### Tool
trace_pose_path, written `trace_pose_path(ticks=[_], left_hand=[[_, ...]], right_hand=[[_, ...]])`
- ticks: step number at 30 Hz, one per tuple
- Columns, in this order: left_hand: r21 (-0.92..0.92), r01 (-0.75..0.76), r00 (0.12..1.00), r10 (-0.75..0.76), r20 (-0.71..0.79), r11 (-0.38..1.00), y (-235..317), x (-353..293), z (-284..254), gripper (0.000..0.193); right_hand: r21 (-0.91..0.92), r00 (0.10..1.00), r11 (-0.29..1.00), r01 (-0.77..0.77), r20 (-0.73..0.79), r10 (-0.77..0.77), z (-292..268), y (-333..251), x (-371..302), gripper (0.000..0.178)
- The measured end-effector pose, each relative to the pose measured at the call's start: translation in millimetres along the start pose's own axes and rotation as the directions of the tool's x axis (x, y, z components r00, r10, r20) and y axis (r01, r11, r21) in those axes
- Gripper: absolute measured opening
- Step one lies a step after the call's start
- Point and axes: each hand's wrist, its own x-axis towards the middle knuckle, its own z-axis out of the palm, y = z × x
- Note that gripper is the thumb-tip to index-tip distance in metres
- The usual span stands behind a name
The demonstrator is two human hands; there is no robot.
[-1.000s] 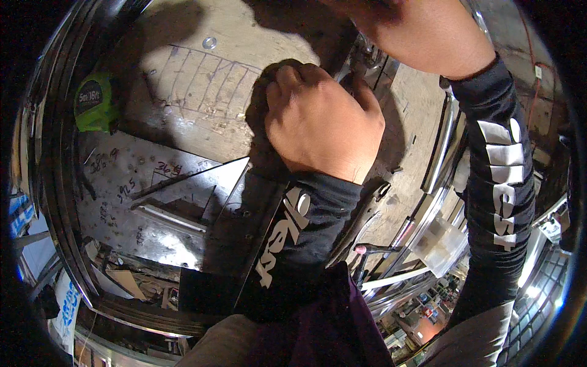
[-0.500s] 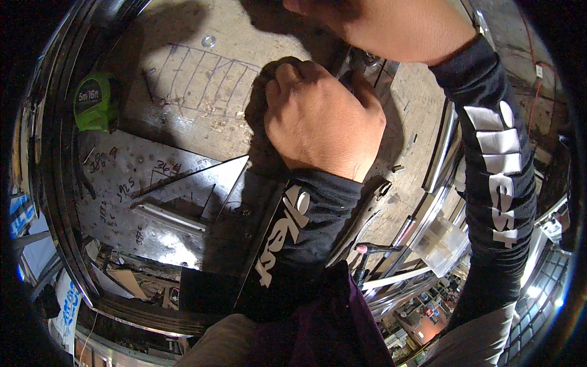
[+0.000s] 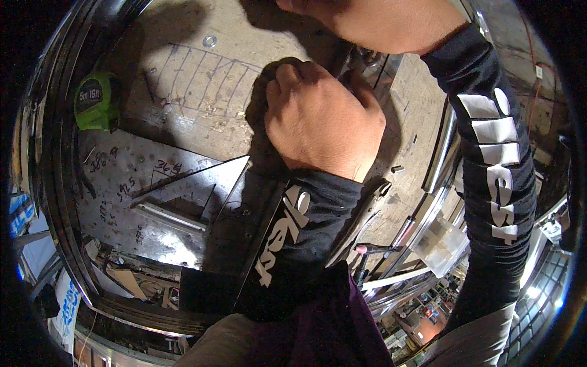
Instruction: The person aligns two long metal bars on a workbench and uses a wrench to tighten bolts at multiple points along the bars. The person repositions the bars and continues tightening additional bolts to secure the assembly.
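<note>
Metal bar (image 3: 384, 68) lay beside the left thumb, below the right hand

The left hand (image 3: 327, 122) was turned knuckles up, its fingers curled under in their own shadow; I could not tell whether they gripped anything. Its thumb pointed toward the metal bar, which lay on a wooden board (image 3: 419, 92), partly hidden beneath the right hand (image 3: 379, 25). The right hand's fingers ran mostly past the upper edge, so their spread and hold could not be told. Black sleeves (image 3: 498, 183) with pale lettering covered both forearms.

Farther left, lines were drawn on the board, with a washer (image 3: 205, 41) just above them. A green and black tape measure (image 3: 95, 105) stood near a marked metal sheet (image 3: 113, 183), on which a metal triangle (image 3: 225, 174) rested. To the lower right were a pink-tipped tool (image 3: 383, 249) and a clear plastic box (image 3: 437, 244).
</note>
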Motion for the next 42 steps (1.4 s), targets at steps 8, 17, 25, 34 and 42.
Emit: trace_pose_path(ticks=[8,17,25,34,42], left_hand=[[-0.014,-0.008,1.000,0.008,0.002,1.000,-1,0,-1,0.040],[-0.001,0.008,0.998,-0.008,-0.062,1.000,0,-1,5,0.040],[-0.008,-0.006,0.999,0.006,-0.032,1.000,0,-1,2,0.042],[0.027,-0.014,0.999,0.015,-0.050,1.000,1,-2,3,0.041],[0.021,0.008,0.998,-0.007,-0.068,1.000,-4,1,4,0.038]], right_hand=[[-0.179,0.925,0.908,-0.378,-0.114,0.362,0,-1,4,0.025],[-0.122,0.982,0.981,-0.151,-0.137,0.134,16,-3,8,0.028],[-0.545,0.938,0.763,-0.347,-0.218,0.271,10,74,7,0.031],[-0.156,0.867,0.962,-0.222,-0.482,0.122,-9,11,-21,0.016],[0.072,0.964,0.964,0.255,-0.097,-0.248,-3,-2,-13,0.018]])
